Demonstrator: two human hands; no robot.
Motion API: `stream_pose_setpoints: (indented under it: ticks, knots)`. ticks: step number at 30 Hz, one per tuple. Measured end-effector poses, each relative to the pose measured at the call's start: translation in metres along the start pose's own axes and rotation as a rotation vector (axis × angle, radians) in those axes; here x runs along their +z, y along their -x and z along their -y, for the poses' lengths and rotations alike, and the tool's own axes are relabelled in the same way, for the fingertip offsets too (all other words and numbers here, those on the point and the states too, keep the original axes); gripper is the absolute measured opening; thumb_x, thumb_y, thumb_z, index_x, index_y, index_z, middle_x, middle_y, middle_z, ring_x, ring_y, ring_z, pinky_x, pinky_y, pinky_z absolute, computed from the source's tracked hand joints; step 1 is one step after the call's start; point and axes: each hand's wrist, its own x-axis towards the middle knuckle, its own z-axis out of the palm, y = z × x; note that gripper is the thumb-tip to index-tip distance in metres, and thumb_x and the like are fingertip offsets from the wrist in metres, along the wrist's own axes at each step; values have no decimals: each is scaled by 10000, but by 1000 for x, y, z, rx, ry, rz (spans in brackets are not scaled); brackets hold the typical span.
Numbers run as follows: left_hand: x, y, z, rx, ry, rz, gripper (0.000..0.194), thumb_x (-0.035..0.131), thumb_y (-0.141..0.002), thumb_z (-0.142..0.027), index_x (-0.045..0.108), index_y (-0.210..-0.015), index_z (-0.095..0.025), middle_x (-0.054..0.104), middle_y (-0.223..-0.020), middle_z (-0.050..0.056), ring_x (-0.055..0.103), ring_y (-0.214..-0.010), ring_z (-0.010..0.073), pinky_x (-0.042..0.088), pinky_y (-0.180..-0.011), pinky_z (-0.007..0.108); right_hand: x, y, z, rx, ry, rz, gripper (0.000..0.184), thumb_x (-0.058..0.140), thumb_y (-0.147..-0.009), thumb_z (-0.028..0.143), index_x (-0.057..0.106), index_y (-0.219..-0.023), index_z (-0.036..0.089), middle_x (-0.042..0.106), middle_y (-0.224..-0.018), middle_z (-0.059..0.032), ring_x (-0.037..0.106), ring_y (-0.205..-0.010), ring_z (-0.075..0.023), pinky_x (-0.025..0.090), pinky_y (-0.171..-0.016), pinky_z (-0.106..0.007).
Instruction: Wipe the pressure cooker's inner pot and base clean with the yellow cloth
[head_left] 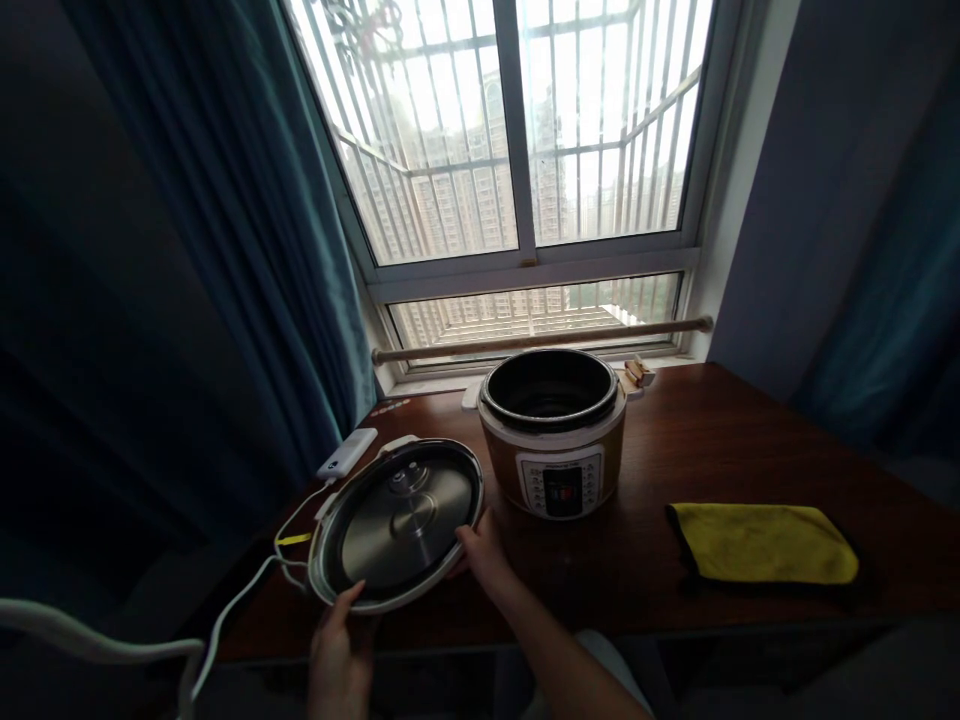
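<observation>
A round pressure cooker lid [397, 525] is tilted with its shiny metal underside facing me, at the left front of the table. My left hand [341, 635] grips its near left rim, thumb over the edge. On the near right rim, my right hand [480, 555] is closed with its thumb on top and the fingers mostly hidden beneath. Just right of the lid stands the electric pressure cooker [555, 440], upright and uncovered, with a dark inner pot [551, 390] and a control panel facing me.
A folded yellow cloth [765, 543] lies on the brown table [675, 440] at the right. Behind the lid is a white power adapter [347, 453] with a white cable [232, 610] running left. A barred window [525, 150] and blue curtain [247, 200] stand behind.
</observation>
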Motion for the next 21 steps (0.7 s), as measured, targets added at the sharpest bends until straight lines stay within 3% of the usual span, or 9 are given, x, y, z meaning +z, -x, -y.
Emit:
stream_pose_setpoints:
  ticks: [7, 12, 17, 21]
  knots:
    - [2, -2, 1, 11, -51, -16, 166, 647, -643, -103, 634, -784, -189, 640, -751, -37, 591, -607, 106, 483, -479, 183, 1, -1, 3, 21, -21, -9, 411, 574, -597, 238, 388, -962, 206, 555, -877, -33, 620, -638, -202, 505, -395, -295]
    - [7, 4, -4, 22, -63, -23, 144, 669, -671, -160, 658, -808, -203, 647, -783, -35, 606, -678, 115, 527, -586, 207, 3, -2, 4, 41, 23, -15, 448, 597, -628, 278, 385, -1013, 188, 557, -986, -84, 628, -650, -204, 491, -374, -273]
    - [13, 9, -9, 25, -103, -46, 165, 695, -657, -207, 660, -818, -196, 643, -759, -16, 631, -757, 180, 562, -676, 310, 4, -5, 3, 60, 107, -29, 539, 609, -666, 377, 357, -1091, 162, 579, -923, -94, 619, -504, -186, 475, -327, -291]
    - [14, 10, -10, 27, -113, -37, 212, 698, -660, -239, 662, -866, -203, 651, -798, -3, 637, -796, 201, 564, -680, 324, 2, -7, -2, 23, 166, -41, 557, 571, -708, 478, 372, -1106, 143, 589, -817, -57, 536, -336, -125, 401, -259, -236]
